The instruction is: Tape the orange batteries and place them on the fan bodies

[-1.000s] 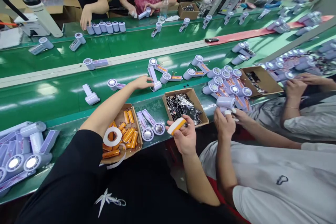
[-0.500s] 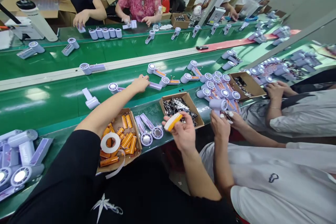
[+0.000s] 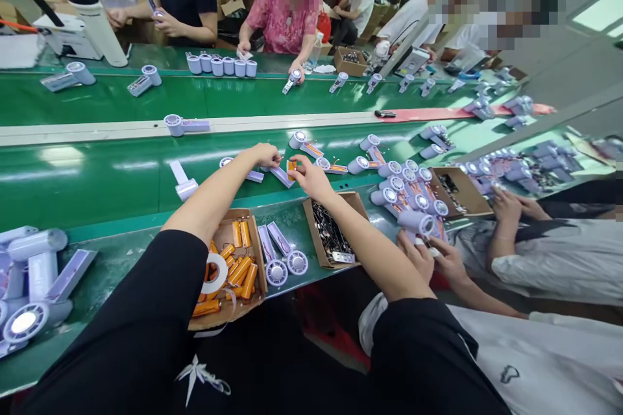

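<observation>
My right hand [image 3: 312, 177] pinches an orange battery [image 3: 291, 170] over the belt, just above the handle of a lilac handheld fan [image 3: 282, 176]. On the head end of that fan lies my left hand [image 3: 265, 155], fingers closed on it; its fan head is mostly hidden. More lilac fans with handles lie around, one [image 3: 183, 181] to the left and one holding an orange battery [image 3: 305, 142] just beyond my hands. Below my arms stand a carton of orange batteries [image 3: 246, 266] with a white tape roll [image 3: 214, 273] on top, and two fans [image 3: 276, 272] beside it.
A box of small dark parts [image 3: 331, 233] sits under my right forearm. Fans are heaped at left [image 3: 36, 285] and right [image 3: 409, 181]. A co-worker's hands [image 3: 423, 253] hold a fan close on my right. Other people sit across the green belt [image 3: 111, 172].
My right hand has moved from near the parts box up and left to the fan, bringing the battery. My left hand stays at the fan. The view has shifted slightly.
</observation>
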### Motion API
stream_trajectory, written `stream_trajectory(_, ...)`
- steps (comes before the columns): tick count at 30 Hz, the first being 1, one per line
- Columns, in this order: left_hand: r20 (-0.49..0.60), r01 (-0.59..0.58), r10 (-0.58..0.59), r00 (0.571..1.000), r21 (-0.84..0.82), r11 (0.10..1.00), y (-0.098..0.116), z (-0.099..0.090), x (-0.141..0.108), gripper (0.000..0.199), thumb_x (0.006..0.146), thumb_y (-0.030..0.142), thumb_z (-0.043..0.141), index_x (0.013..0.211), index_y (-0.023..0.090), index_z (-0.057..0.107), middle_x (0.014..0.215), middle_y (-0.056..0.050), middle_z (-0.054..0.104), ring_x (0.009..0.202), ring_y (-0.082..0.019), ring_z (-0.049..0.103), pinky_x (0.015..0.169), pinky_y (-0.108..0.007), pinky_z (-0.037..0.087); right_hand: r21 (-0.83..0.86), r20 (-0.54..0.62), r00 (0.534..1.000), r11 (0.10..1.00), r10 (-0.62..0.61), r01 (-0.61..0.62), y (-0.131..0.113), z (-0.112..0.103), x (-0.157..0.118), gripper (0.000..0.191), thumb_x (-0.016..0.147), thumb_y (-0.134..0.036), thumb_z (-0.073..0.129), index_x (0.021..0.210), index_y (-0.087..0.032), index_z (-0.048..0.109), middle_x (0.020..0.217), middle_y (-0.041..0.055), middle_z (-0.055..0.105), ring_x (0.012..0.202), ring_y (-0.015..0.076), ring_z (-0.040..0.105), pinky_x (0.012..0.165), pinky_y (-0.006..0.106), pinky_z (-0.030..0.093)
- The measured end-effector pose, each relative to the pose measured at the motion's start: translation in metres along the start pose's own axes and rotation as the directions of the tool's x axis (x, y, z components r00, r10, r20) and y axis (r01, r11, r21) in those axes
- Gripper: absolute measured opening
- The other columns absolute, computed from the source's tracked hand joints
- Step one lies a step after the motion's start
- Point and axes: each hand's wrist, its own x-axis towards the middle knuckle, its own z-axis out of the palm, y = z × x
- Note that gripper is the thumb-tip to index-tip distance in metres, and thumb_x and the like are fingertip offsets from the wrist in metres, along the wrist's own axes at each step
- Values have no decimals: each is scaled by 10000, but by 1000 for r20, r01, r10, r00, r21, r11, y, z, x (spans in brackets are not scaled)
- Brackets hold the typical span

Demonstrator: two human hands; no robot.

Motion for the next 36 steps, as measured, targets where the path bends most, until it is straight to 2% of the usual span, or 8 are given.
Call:
stream_trajectory(3,-30,-7,6,1000,-32,999,2,5,5,193,871,390,748,1003,305,861,1034,-21,850,1091,-231,730,915,-272,475,-204,85,994,978,65,-46,15,13,10,465,1059,-321,574,1495,-160,585,870,47,816,775,261,760,756,311,506)
stream_trajectory(12,-70,-20,13,997,-94,995,12,11,19,182,866,355,763,1012,290,851,1093,-44,853,1143,-264,740,1016,-306,494,-439,207,964,896,166,-60,22,20,14,497,1106,-382,548,1559,-181,589,1214,178,846,1071,360,788,927,392,557)
stream_trajectory(18,-100,2,-13,995,-113,994,29,12,27,267,940,307,668,1139,268,842,1229,-66,845,1198,-273,740,1047,-323,522,-536,322,918,844,232,-25,15,26,34,520,1105,-478,571,1576,-269,639,1358,175,811,1237,373,764,1021,430,570)
stream_trajectory(21,-126,-3,-15,992,-144,990,32,6,15,427,976,340,653,1381,251,757,1357,-68,812,1238,-250,736,1064,-299,535,-558,367,893,830,258,-11,13,21,43,528,1080,-498,620,1552,-267,673,1382,178,801,1256,374,759,1042,444,573)
stream_trajectory(25,-260,12,-60,964,-183,983,9,-3,-48,664,1046,391,575,1660,150,494,1659,-148,612,1481,-261,609,1246,-345,452,-542,393,888,840,237,16,12,-2,39,563,1073,-531,644,1582,-293,656,1404,171,793,1274,377,751,1055,450,571)
stream_trajectory(29,-419,67,-207,884,-325,943,-6,5,-163,501,1058,391,529,1480,153,656,1444,-132,762,1332,-279,706,1193,-420,520,-497,268,955,868,125,26,-9,-3,28,506,1146,-471,497,1543,-213,674,1412,210,774,1302,387,734,1093,484,553)
stream_trajectory(32,-436,48,-207,876,-348,936,20,27,-255,390,1065,452,526,1246,210,773,1266,-97,824,1180,-271,758,1097,-431,580,-395,288,957,907,-26,144,-40,23,32,545,1121,-435,593,1598,-172,604,1509,208,729,1383,358,694,1143,427,526)
stream_trajectory(36,-290,-61,-14,957,-248,967,66,65,-348,303,1044,529,631,1110,297,813,1173,-55,838,1123,-257,768,1069,-410,601,-408,357,934,902,14,143,-72,53,45,493,1067,-287,679,1506,-62,666,1455,272,744,1341,377,720,1095,397,537)
